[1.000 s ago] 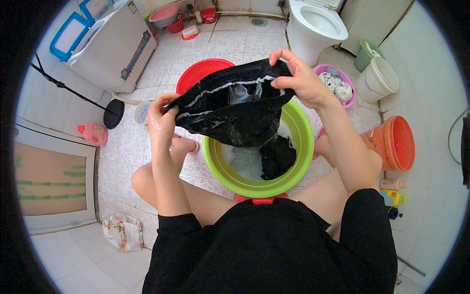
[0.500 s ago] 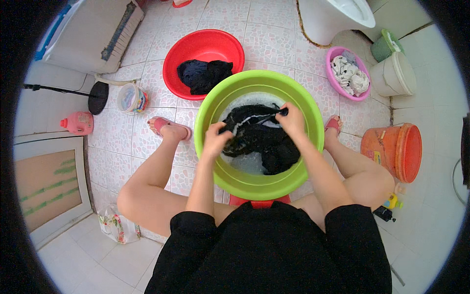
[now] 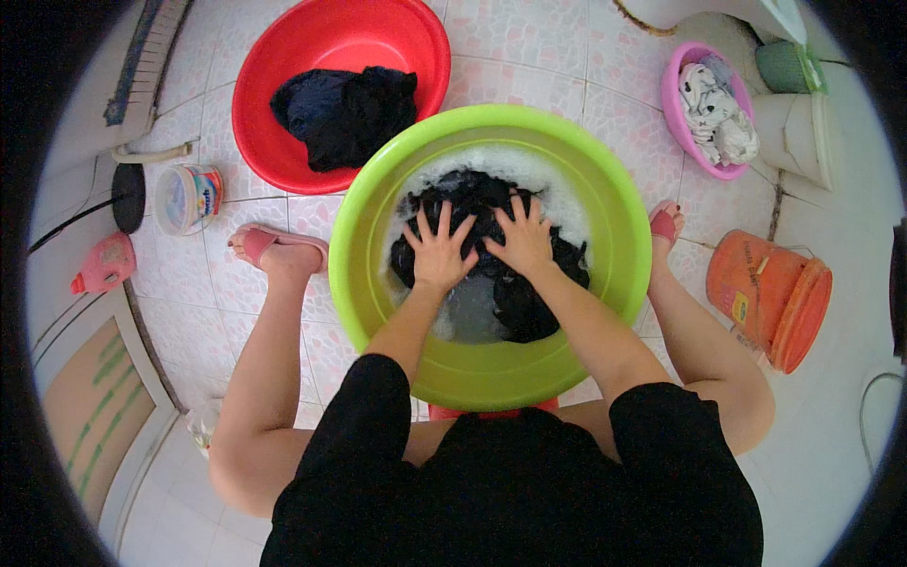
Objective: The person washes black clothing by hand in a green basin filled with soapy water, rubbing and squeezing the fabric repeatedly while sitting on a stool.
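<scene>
Between my legs stands a lime green basin (image 3: 472, 373) holding soapy water and white foam. Black wet cloth (image 3: 529, 307) lies in the water, partly under the surface. Both my hands press down flat on the cloth: my left hand (image 3: 440, 253) with fingers spread on its left part, my right hand (image 3: 522, 236) with fingers spread on its right part. Neither hand grips anything. Foam gathers mostly along the far and right sides of the water.
A red basin (image 3: 274, 156) with dark clothes (image 3: 350, 118) touches the green basin's far left. A pink basin (image 3: 678, 118) of white laundry sits far right, near an orange bucket (image 3: 756, 283) lying on its side. A plastic tub (image 3: 184, 200) and a pink bottle (image 3: 104, 265) stand left.
My hands have let go of the black cloth they were pinching and now lie spread on it. The cloth has sunk lower in the water. My view has shifted closer to the basin.
</scene>
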The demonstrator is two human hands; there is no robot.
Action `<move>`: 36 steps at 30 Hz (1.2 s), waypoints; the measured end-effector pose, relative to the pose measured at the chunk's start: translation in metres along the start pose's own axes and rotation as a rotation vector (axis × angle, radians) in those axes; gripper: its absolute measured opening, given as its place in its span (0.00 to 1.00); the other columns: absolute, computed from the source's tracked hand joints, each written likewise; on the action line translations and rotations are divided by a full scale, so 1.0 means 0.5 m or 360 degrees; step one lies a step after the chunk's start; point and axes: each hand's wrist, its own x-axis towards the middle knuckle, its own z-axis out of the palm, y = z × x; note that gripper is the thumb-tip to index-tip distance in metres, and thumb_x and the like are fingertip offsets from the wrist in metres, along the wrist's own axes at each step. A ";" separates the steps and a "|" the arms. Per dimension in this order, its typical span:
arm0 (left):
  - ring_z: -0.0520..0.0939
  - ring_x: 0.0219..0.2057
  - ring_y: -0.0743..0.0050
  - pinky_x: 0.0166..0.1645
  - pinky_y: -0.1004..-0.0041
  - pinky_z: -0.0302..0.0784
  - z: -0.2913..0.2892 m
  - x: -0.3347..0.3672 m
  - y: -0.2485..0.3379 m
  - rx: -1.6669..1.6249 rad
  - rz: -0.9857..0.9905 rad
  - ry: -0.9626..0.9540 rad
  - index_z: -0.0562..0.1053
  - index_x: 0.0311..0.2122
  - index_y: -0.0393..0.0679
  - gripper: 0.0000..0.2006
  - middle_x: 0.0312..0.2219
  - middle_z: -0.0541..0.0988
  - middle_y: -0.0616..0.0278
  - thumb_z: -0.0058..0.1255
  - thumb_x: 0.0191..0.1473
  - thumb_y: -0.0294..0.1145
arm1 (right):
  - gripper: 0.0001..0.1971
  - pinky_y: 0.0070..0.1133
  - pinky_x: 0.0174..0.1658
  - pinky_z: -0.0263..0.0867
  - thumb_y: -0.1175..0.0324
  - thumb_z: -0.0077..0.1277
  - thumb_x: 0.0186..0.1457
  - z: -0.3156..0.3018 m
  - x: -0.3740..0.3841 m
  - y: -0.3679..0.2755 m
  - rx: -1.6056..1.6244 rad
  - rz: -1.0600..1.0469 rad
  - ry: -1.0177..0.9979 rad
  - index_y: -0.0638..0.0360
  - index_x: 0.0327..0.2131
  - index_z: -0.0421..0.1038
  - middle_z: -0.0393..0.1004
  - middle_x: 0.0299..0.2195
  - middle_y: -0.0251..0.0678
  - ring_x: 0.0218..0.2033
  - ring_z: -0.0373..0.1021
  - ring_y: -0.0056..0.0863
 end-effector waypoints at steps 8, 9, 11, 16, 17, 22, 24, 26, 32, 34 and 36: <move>0.68 0.41 0.45 0.45 0.54 0.65 0.109 0.099 -0.039 -0.0644 -0.0145 -0.0263 0.64 0.46 0.51 0.23 0.41 0.66 0.48 0.50 0.43 0.45 | 0.22 0.35 0.44 0.63 0.57 0.49 0.44 -0.029 0.108 0.046 0.0541 0.0248 -0.0569 0.58 0.43 0.65 0.65 0.44 0.47 0.45 0.62 0.45; 0.68 0.42 0.45 0.46 0.56 0.65 0.127 0.112 -0.050 -0.0671 -0.0152 -0.0166 0.64 0.46 0.49 0.23 0.42 0.66 0.46 0.50 0.43 0.43 | 0.22 0.35 0.44 0.63 0.57 0.49 0.44 -0.022 0.117 0.041 0.0540 0.0235 -0.0572 0.58 0.43 0.65 0.65 0.44 0.47 0.45 0.62 0.45; 0.68 0.43 0.44 0.48 0.58 0.64 0.139 0.123 -0.051 -0.0702 -0.0138 -0.0070 0.65 0.46 0.47 0.22 0.42 0.67 0.45 0.50 0.44 0.41 | 0.22 0.35 0.43 0.63 0.60 0.49 0.41 0.001 0.126 0.040 0.0147 0.0194 -0.0429 0.60 0.41 0.66 0.69 0.39 0.47 0.40 0.65 0.47; 0.70 0.44 0.55 0.49 0.63 0.63 0.128 0.097 -0.129 -0.1397 -0.0954 0.0059 0.67 0.43 0.39 0.21 0.41 0.70 0.48 0.40 0.48 0.44 | 0.26 0.34 0.45 0.60 0.62 0.52 0.38 -0.028 0.060 -0.065 0.0952 0.0042 0.0105 0.59 0.44 0.62 0.65 0.42 0.50 0.45 0.61 0.46; 0.71 0.41 0.56 0.48 0.63 0.64 0.153 0.075 -0.173 -0.1867 -0.1416 0.0118 0.68 0.42 0.39 0.21 0.39 0.72 0.50 0.38 0.48 0.45 | 0.28 0.34 0.46 0.59 0.62 0.53 0.37 -0.021 0.031 -0.091 0.1033 -0.0249 0.0334 0.58 0.45 0.60 0.63 0.43 0.50 0.46 0.60 0.46; 0.72 0.34 0.59 0.41 0.66 0.69 -0.059 -0.006 -0.067 -0.3245 -0.1338 0.0039 0.64 0.42 0.41 0.23 0.35 0.71 0.54 0.40 0.32 0.25 | 0.28 0.30 0.40 0.63 0.74 0.50 0.37 -0.137 -0.051 -0.041 0.0693 -0.0872 -0.0365 0.50 0.47 0.57 0.61 0.38 0.39 0.43 0.60 0.40; 0.71 0.36 0.60 0.39 0.70 0.70 -0.118 -0.051 -0.047 -0.2931 -0.1355 0.0082 0.60 0.47 0.47 0.34 0.38 0.68 0.56 0.40 0.25 0.16 | 0.29 0.30 0.37 0.66 0.77 0.48 0.34 -0.173 -0.066 -0.024 0.0486 -0.0985 -0.0448 0.49 0.46 0.57 0.62 0.36 0.38 0.42 0.62 0.39; 0.71 0.37 0.62 0.38 0.70 0.70 -0.090 -0.091 -0.041 -0.2411 -0.1123 0.0161 0.61 0.48 0.47 0.34 0.39 0.68 0.57 0.42 0.26 0.16 | 0.28 0.32 0.37 0.65 0.76 0.49 0.34 -0.188 -0.072 -0.003 0.0580 -0.0774 -0.0328 0.53 0.45 0.57 0.65 0.35 0.39 0.39 0.64 0.40; 0.63 0.44 0.52 0.51 0.50 0.52 -0.105 -0.147 0.076 -0.0712 -0.0609 0.0280 0.67 0.48 0.54 0.30 0.35 0.67 0.56 0.48 0.32 0.27 | 0.18 0.33 0.47 0.57 0.65 0.54 0.31 -0.136 -0.071 0.043 0.0813 -0.0146 0.0579 0.60 0.31 0.65 0.62 0.39 0.42 0.43 0.59 0.43; 0.56 0.47 0.42 0.52 0.39 0.45 -0.077 -0.143 0.086 -0.0576 -0.0399 0.0452 0.64 0.51 0.60 0.31 0.44 0.60 0.53 0.47 0.34 0.26 | 0.18 0.38 0.50 0.52 0.63 0.53 0.33 -0.104 -0.069 0.031 0.0646 -0.0259 0.0679 0.58 0.32 0.65 0.60 0.43 0.42 0.47 0.56 0.44; 0.46 0.53 0.33 0.51 0.32 0.40 -0.041 -0.133 0.098 -0.0367 -0.0395 0.0208 0.64 0.51 0.62 0.28 0.55 0.46 0.51 0.53 0.38 0.37 | 0.19 0.54 0.54 0.35 0.56 0.51 0.41 -0.071 -0.071 0.013 0.0301 -0.0471 0.0567 0.49 0.39 0.67 0.50 0.54 0.39 0.57 0.42 0.46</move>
